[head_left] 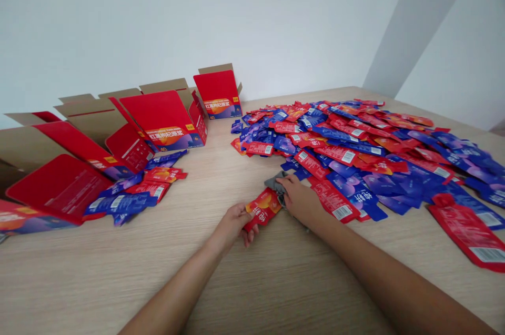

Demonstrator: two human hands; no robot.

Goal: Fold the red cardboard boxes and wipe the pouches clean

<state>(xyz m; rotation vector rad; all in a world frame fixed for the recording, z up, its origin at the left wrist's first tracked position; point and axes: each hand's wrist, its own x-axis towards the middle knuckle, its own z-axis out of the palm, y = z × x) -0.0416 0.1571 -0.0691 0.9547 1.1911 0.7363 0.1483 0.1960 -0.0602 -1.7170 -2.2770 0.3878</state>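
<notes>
My left hand (235,223) grips a red and orange pouch (263,207) by its near end, lying low over the wooden table (252,282). My right hand (298,197) rests on a grey cloth (276,183) pressed against the pouch's far end, fingers curled over it. Just right of that hand spreads a big heap of red and blue pouches (366,151).
Several open red cartons (165,119) with brown flaps stand along the left and back. A small pile of pouches (138,188) lies in front of them. One red pouch (469,230) lies apart at the right edge. A white wall rises behind.
</notes>
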